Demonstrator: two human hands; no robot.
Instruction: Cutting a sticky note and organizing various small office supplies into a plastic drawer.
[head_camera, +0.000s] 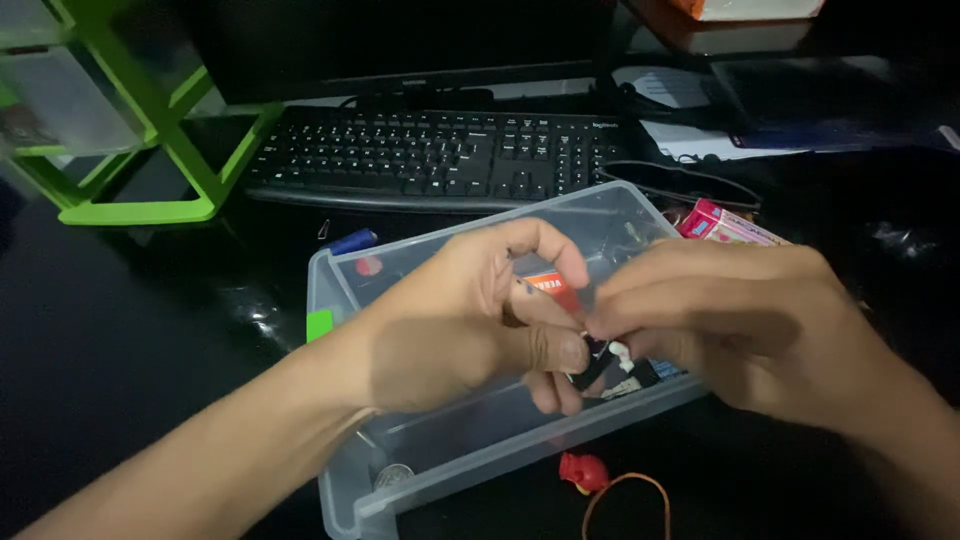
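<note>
Small black-and-white piece is sitting pinched between both hands above the clear plastic bin on the dark worktop; what it is stays unclear. Left hand is closing thumb and fingers on it, while the right hand is gripping its upper end. Any next move likely calls for fine fingertip control. A keyboard, green stand, pink box, red object and orange rubber band are lying around; nothing is blocking the hands.

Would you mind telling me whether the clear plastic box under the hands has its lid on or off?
Off. The clear plastic box is open-topped: both the left hand and right hand work directly above its interior, and no lid is visible anywhere.
</note>
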